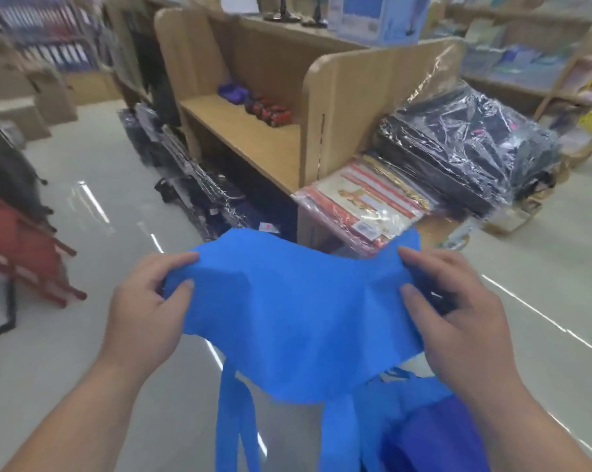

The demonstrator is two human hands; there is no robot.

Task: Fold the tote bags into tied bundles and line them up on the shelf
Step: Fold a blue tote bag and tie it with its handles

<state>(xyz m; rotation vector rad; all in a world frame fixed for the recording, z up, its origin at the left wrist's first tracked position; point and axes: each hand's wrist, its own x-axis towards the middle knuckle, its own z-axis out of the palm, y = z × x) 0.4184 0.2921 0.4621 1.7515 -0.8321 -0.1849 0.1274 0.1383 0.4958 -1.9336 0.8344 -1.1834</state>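
Pinching a blue tote bag (287, 311) at both upper corners: left hand (148, 301) curled round the left edge, thumb on top; right hand (458, 311) gripping the right edge likewise. Stretching the cloth between the hands, in the air above the pale floor (83, 158), handles (235, 420) dangling below. Facing a wooden shelf (246, 137), with a few tied bundles (264, 109), purple and red-patterned, lined up along its back. Beside the shelf's end panel, stacked plastic-wrapped packs (458, 141), black above, red-striped below. At lower right, under the right wrist, a darker blue bag (434, 437).
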